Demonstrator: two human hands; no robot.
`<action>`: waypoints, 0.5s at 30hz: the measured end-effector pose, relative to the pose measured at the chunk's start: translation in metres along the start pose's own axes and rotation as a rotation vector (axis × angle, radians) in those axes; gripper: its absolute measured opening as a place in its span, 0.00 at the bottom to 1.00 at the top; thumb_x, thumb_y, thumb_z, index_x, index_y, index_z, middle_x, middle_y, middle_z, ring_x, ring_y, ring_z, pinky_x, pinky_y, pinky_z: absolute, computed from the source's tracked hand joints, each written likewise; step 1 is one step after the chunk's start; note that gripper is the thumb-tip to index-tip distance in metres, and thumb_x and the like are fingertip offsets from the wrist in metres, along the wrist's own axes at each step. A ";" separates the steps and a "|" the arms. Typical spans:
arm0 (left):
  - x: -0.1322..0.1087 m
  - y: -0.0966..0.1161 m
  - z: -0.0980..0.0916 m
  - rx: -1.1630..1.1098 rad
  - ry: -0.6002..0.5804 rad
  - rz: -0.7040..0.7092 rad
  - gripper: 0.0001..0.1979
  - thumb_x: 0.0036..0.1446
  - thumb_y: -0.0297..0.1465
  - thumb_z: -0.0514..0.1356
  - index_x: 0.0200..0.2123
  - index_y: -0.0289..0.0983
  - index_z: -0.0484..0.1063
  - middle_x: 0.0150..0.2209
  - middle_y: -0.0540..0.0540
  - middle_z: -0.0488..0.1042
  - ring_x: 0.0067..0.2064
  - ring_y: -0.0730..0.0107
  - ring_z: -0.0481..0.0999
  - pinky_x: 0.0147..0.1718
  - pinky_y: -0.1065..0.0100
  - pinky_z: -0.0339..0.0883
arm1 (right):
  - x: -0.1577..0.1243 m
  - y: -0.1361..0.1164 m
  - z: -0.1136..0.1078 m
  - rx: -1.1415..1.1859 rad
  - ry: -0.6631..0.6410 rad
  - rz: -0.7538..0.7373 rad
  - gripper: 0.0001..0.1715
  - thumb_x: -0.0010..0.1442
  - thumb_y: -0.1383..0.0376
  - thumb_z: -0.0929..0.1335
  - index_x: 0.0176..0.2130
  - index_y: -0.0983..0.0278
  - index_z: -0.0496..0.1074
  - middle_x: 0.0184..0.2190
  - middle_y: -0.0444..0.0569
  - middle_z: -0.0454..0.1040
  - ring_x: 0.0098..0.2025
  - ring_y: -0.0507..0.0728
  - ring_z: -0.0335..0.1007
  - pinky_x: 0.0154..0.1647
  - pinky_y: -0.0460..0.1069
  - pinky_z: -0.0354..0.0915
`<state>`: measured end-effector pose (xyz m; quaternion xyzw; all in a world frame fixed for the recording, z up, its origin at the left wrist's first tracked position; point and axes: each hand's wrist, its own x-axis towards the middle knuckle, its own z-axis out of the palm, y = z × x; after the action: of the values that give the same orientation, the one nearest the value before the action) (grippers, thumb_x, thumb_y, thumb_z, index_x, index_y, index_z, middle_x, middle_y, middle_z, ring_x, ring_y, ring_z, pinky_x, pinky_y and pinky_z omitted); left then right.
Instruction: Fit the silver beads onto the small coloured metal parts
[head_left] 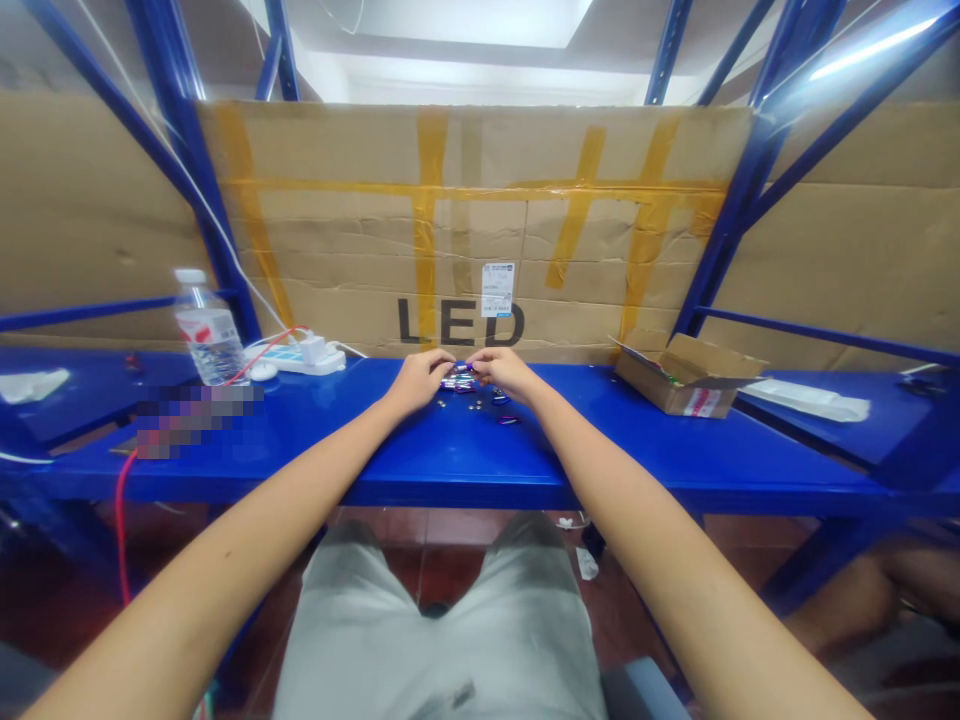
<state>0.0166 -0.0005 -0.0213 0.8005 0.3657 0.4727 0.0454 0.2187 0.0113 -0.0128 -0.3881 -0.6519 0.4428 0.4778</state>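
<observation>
Both hands meet over a small pile of shiny silver and purple pieces [459, 382] on the blue table. My left hand [420, 382] is closed at the pile's left side, fingertips pressed together; what they hold is too small to make out. From the right, my right hand [506, 371] pinches a small purple-and-silver piece [470, 367] between thumb and fingers. Near that hand lie a dark purple piece [508, 420] and another dark piece [500, 397]. Tiny round silver parts [475, 407] are scattered just in front of the pile.
An opened cardboard box [686, 385] stands to the right, beside a white packet [814, 399]. On the left are a water bottle [206, 330], a white power strip [304, 356] and a red cable [122, 520]. A large carton [337, 240] backs the blue table [457, 460].
</observation>
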 end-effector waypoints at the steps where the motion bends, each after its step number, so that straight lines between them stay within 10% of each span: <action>1: 0.000 0.000 0.000 -0.018 0.004 -0.002 0.08 0.61 0.32 0.59 0.37 0.38 0.78 0.39 0.44 0.83 0.41 0.60 0.80 0.45 0.60 0.72 | 0.000 0.000 0.000 0.031 -0.008 0.021 0.03 0.54 0.73 0.72 0.32 0.67 0.77 0.24 0.48 0.75 0.27 0.52 0.67 0.31 0.48 0.66; 15: 0.000 0.004 -0.001 -0.069 0.006 0.031 0.06 0.57 0.32 0.63 0.37 0.37 0.77 0.36 0.46 0.82 0.35 0.67 0.78 0.40 0.65 0.73 | -0.001 -0.002 0.000 0.172 -0.039 0.117 0.08 0.56 0.77 0.68 0.32 0.68 0.76 0.22 0.48 0.73 0.26 0.52 0.67 0.31 0.48 0.65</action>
<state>0.0179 -0.0034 -0.0192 0.8025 0.3369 0.4882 0.0648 0.2185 0.0100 -0.0112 -0.3742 -0.5968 0.5319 0.4700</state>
